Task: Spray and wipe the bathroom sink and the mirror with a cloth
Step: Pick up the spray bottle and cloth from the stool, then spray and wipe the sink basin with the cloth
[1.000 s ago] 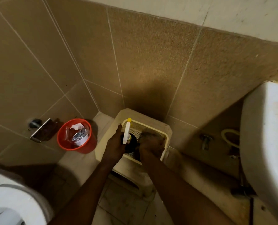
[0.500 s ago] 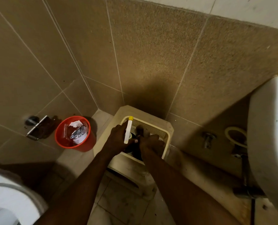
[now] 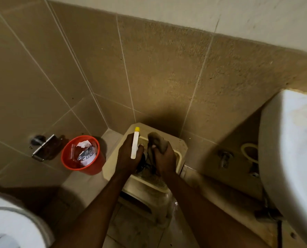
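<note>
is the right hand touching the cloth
Touching. The head view shows the right hand closed around the dark cloth, whose upper end bunches out above the fingers, over the cream stool.

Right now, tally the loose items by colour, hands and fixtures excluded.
White with yellow cap: 1, spray bottle in left hand
Brown: 1, cloth in right hand
Red: 1, bin
Cream: 1, stool
Total: 4

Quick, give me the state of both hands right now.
Left hand: closed around a white spray bottle with a yellow nozzle tip.
Right hand: closed on a dark grey-brown cloth.
</note>
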Demonstrator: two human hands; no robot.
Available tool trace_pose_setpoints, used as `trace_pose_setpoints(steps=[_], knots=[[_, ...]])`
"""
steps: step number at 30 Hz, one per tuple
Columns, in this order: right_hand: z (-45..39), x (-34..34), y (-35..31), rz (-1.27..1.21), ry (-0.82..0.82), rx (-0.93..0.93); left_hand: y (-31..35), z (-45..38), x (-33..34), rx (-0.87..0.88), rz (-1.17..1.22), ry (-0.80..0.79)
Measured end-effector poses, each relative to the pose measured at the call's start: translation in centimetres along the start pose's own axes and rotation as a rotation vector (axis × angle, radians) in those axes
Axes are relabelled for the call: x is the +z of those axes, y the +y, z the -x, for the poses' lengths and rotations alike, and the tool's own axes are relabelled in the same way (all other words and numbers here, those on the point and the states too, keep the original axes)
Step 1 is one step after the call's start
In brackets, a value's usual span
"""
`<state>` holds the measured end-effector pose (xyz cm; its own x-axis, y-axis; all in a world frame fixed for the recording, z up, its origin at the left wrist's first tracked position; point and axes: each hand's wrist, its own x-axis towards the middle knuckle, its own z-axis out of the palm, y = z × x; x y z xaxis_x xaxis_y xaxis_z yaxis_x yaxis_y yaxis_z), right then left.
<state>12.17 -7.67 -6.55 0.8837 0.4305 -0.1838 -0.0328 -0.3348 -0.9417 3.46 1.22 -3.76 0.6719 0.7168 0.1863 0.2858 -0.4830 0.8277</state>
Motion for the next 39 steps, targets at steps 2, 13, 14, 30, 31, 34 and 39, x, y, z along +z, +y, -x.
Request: trace_pose_setpoints(steps=[2,13,14,30,31,34,39], knots=[[0.0,-1.2,-1.9,-0.022,-0.005,-0.036,1.3,0.0,-0.5,0.003,0.015,0.016],[3.0,-9.2,-11.8,-0.191,0.042,-0.12,12.1,0.6,-3.9,0.193,0.139,0.013],[3.4,-10.0,-12.7,-0.207,0.053,-0.132,13.3,0.5,-4.4,0.217,0.139,0.01],[14.1,-29.9,-26.8,-0.273,0.231,-0.356,37.3,4.9,-7.2,0.294,0.236,-0.075],[14.9,-31.9,-26.9,-0.263,0.254,-0.348,38.9,5.7,-6.5,0.309,0.242,-0.089],[16.9,-37.9,-25.9,-0.244,0.32,-0.331,43.1,7.7,-3.8,0.357,0.261,-0.167],[19.4,-49.1,-20.7,-0.146,0.428,-0.236,48.8,12.1,4.0,0.399,0.26,-0.337]])
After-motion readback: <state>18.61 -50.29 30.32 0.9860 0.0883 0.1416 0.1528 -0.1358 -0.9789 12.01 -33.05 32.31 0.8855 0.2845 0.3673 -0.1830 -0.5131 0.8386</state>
